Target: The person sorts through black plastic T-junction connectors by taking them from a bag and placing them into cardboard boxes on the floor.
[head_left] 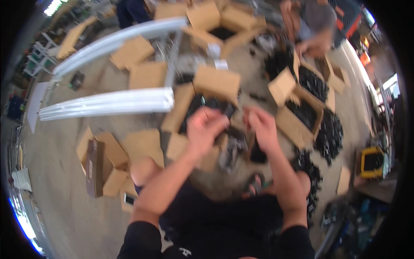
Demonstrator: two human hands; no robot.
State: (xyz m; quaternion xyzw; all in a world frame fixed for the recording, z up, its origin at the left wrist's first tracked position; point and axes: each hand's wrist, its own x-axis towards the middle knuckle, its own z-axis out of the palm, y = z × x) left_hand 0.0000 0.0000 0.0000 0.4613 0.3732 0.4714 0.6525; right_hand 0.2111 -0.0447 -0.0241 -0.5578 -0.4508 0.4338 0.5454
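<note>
- The left hand (202, 129) pinches a small black piece (229, 111) between thumb and fingers, above the near side of an open cardboard box (217, 81); blur hides its shape.
- The right hand (264, 129), just past that box's right edge, has thumb and forefinger drawn close together; I cannot tell whether they grip anything.
- Both forearms rise from the lower edge, elbows bent, hands near each other but apart, right fingertips toward the left.
- Black parts (199, 102) lie inside the box; the left hand hides some of them.
- A crumpled clear bag (233, 153) sits between the forearms, by the box's near right corner.
- Rightward stands another open carton (295, 128) of black parts, a black heap (330, 136) along its right side.
- Beyond its far edge, a co-worker's hand (308, 46) reaches down.
- Leftward, a white bundle (108, 104) of long strips points toward the box.
</note>
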